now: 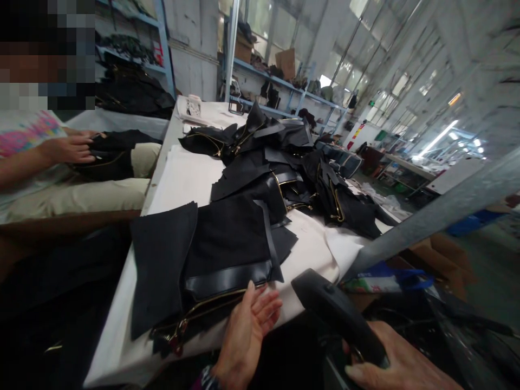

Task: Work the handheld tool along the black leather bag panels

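Observation:
A black bag piece [227,233] with a shiny strip and a gold zipper along its near edge lies on the white table [168,179]. At its near right corner is my left hand [249,327], palm turned up and fingers spread, with the thumb at the zipper edge. My right hand [385,357] is wrapped round the handle of a black handheld tool [341,311]. The tool's head points up and left, apart from the bag piece. Whether the thumb presses on the fabric cannot be made out.
More black pieces with gold zippers [247,173] are heaped farther back. At the left a seated person [52,151] holds black fabric. A slanted metal post [439,206] crosses the right side. Blue shelves [276,81] stand behind.

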`<state>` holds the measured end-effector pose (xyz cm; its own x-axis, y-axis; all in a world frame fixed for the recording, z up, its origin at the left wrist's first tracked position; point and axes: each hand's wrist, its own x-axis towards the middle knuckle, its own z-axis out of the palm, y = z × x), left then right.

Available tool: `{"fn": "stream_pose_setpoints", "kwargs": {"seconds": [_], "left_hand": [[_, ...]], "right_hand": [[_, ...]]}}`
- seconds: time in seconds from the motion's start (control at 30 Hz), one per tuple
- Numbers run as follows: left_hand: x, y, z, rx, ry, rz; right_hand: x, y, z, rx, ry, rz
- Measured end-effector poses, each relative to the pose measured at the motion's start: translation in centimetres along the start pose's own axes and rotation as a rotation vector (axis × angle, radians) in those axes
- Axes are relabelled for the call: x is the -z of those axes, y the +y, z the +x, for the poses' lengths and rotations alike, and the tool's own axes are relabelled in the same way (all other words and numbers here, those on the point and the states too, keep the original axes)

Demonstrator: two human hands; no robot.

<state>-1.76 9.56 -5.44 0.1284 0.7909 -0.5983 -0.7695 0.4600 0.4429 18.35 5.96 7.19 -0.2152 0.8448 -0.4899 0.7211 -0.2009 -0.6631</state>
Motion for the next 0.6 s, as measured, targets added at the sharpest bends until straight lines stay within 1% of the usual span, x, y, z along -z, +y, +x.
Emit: {"fn": "stream_pose_setpoints", "kwargs": {"seconds": [0.17, 0.23, 0.33, 0.47, 0.53, 0.6], "left_hand": [[0.0, -0.7, 0.1, -0.026, 0.024, 0.035], [0.2, -0.9, 0.1, -0.032, 0.025, 0.048], [0.1, -0.9, 0.0, -0.031, 0.033, 0.045], [-0.1, -0.5, -0.1, -0.006, 0.035, 0.013], [-0.1, -0.3, -0.1, 0.007, 0.033, -0.006], [0.1, -0.1, -0.2, 0.023, 0.023, -0.018]], "right_hand": [[0.5, -0.8, 3.7, -0.003, -0.194, 0.084], [0.7, -0.8, 5.3, -0.001, -0.24, 0.098], [0.8, -0.8, 7.7, 0.006, -0.286, 0.042], [0.8, -1.8, 10.1, -0.008, -0.286, -0.114], [0.8, -2.6, 10.5, -0.022, -0.234, -0.193], [1.0, -3.2, 10.2, -0.041, -0.15, -0.246]]}}
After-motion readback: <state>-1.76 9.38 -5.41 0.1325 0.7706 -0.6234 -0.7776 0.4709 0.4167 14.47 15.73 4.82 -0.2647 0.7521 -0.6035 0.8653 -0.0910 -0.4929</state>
